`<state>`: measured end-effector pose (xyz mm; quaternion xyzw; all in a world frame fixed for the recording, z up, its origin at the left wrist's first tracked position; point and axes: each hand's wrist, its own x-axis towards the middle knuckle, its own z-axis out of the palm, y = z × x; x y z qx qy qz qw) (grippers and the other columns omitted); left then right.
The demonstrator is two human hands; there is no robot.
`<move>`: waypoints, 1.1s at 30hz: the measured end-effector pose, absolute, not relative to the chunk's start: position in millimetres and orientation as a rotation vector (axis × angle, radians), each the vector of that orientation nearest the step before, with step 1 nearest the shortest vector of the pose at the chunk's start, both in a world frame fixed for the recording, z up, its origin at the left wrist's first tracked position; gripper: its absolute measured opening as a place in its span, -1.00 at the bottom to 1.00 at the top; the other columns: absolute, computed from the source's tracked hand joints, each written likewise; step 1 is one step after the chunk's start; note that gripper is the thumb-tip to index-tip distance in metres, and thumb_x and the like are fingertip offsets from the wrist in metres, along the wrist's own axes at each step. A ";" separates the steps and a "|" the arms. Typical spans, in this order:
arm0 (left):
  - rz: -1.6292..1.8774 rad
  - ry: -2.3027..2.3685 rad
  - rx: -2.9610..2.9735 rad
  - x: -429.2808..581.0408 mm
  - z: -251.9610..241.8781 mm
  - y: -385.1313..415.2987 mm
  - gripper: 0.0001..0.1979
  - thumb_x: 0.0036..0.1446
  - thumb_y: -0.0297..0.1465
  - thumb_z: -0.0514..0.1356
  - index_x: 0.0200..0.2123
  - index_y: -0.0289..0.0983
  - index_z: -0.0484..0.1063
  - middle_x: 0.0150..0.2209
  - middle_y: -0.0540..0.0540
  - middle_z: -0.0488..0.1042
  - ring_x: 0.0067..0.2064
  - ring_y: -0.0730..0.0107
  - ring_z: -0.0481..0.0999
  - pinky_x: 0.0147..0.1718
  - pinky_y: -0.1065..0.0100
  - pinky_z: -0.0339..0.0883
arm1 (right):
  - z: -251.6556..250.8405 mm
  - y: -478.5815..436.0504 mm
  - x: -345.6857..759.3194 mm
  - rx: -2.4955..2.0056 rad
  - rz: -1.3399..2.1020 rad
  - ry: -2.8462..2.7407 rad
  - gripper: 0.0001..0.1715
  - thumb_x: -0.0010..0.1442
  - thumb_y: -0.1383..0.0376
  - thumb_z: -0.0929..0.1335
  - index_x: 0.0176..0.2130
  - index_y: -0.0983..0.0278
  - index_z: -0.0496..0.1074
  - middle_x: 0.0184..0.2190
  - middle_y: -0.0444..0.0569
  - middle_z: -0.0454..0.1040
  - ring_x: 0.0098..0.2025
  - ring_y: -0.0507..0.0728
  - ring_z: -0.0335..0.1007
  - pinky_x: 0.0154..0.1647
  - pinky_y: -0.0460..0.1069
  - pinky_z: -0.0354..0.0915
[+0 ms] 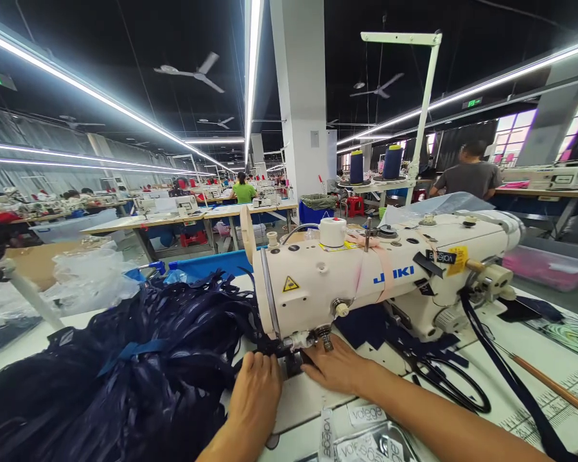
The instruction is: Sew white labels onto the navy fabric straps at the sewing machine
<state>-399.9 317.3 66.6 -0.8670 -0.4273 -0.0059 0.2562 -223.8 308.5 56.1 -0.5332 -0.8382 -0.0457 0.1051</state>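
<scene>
Beneath the head of the Juki sewing machine [385, 276], the left hand [255, 385] and right hand [337, 369] lie flat and unclenched, pressing a navy strip [270, 346], seemingly mid-seam, with a heap of navy strips [139, 366] left of the machine, sewn or waiting unclear.

The left hand [255, 393] is laid palm down, fingers extended forward, its forearm brought up from the lower edge. The right hand [338, 369] is spread flat just beside it, fingers angled leftward, its bare forearm stretched in from the lower right.
</scene>
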 end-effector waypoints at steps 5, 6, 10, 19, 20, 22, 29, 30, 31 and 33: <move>-0.184 -1.167 -2.370 -402.2 74.1 323.2 -0.71 0.04 -0.48 0.08 -0.14 -0.34 0.44 -0.29 -0.25 0.48 -0.11 0.05 0.35 0.07 -0.13 -0.10 | 71.8 290.0 -220.7 -1.429 -0.176 -2.623 -0.63 0.10 0.26 0.26 -0.18 0.48 0.40 -0.20 0.25 0.42 -0.03 0.30 0.26 0.05 0.16 0.11; -0.205 -1.148 -2.407 -403.2 76.5 325.9 -0.73 0.04 -0.49 0.07 -0.17 -0.29 0.45 -0.28 -0.21 0.49 -0.09 0.09 0.35 0.11 -0.13 -0.17 | 73.0 286.4 -218.7 -1.380 -0.181 -2.639 -0.67 0.06 0.29 0.27 -0.21 0.48 0.41 -0.19 0.23 0.41 -0.05 0.28 0.27 0.07 0.14 0.10; -0.206 -1.111 -2.512 -407.0 80.8 334.5 -0.74 0.04 -0.49 0.06 -0.19 -0.22 0.43 -0.25 -0.13 0.49 -0.10 0.16 0.38 0.13 -0.14 -0.20 | 67.9 282.1 -210.0 -1.225 -0.277 -2.651 -0.67 -0.02 0.41 0.29 -0.19 0.46 0.39 -0.17 0.17 0.40 -0.09 0.24 0.29 0.05 0.09 0.14; -0.269 -1.103 -2.538 -410.6 72.9 337.6 -0.73 0.02 -0.49 0.07 -0.19 -0.20 0.43 -0.24 -0.09 0.49 -0.08 0.19 0.37 0.15 -0.12 -0.24 | 64.2 290.6 -211.9 -1.096 -0.418 -2.690 -0.75 -0.06 0.61 0.23 -0.37 0.39 0.38 -0.38 0.02 0.40 -0.32 0.12 0.31 -0.29 -0.04 0.27; -0.276 -1.100 -2.535 -410.6 72.9 337.9 -0.73 0.02 -0.49 0.07 -0.20 -0.20 0.44 -0.25 -0.09 0.49 -0.08 0.19 0.37 0.15 -0.12 -0.24 | 64.5 290.3 -213.2 -1.099 -0.426 -2.694 -0.76 -0.05 0.60 0.23 -0.37 0.39 0.38 -0.38 0.02 0.39 -0.33 0.12 0.31 -0.30 -0.04 0.27; -0.286 -1.098 -2.531 -410.6 73.7 337.9 -0.73 0.02 -0.50 0.06 -0.20 -0.21 0.44 -0.24 -0.10 0.49 -0.07 0.18 0.37 0.15 -0.12 -0.23 | 64.9 289.7 -215.6 -1.104 -0.445 -2.706 -0.77 -0.03 0.59 0.23 -0.37 0.39 0.38 -0.38 0.03 0.39 -0.33 0.13 0.31 -0.31 -0.02 0.27; -0.225 -1.136 -2.576 -408.8 77.6 337.7 -0.75 0.04 -0.49 0.04 -0.21 -0.24 0.43 -0.25 -0.13 0.48 -0.07 0.15 0.37 0.12 -0.17 -0.17 | 65.7 286.1 -222.1 -1.174 -0.444 -2.734 -0.75 -0.04 0.60 0.23 -0.34 0.40 0.37 -0.35 0.09 0.38 -0.32 0.16 0.32 -0.38 0.00 0.27; -0.209 -1.139 -2.578 -408.5 78.0 338.2 -0.75 0.05 -0.48 0.04 -0.21 -0.24 0.43 -0.26 -0.13 0.49 -0.08 0.15 0.38 0.12 -0.18 -0.16 | 65.2 285.9 -223.4 -1.187 -0.443 -2.735 -0.75 -0.05 0.60 0.23 -0.34 0.40 0.36 -0.35 0.10 0.38 -0.32 0.16 0.32 -0.39 0.00 0.27; -0.195 -1.138 -2.583 -408.2 78.5 338.9 -0.75 0.05 -0.48 0.04 -0.21 -0.25 0.43 -0.25 -0.13 0.49 -0.09 0.16 0.38 0.11 -0.18 -0.16 | 64.5 285.9 -224.8 -1.198 -0.443 -2.736 -0.75 -0.06 0.60 0.23 -0.34 0.40 0.36 -0.34 0.10 0.37 -0.33 0.16 0.32 -0.39 0.01 0.27; -0.180 -1.136 -2.600 -407.8 79.4 340.8 -0.75 0.06 -0.48 0.03 -0.20 -0.25 0.43 -0.23 -0.13 0.49 -0.08 0.16 0.38 0.12 -0.18 -0.17 | 62.7 286.3 -227.6 -1.213 -0.440 -2.735 -0.75 -0.06 0.59 0.23 -0.35 0.41 0.36 -0.34 0.11 0.37 -0.33 0.17 0.32 -0.40 0.02 0.28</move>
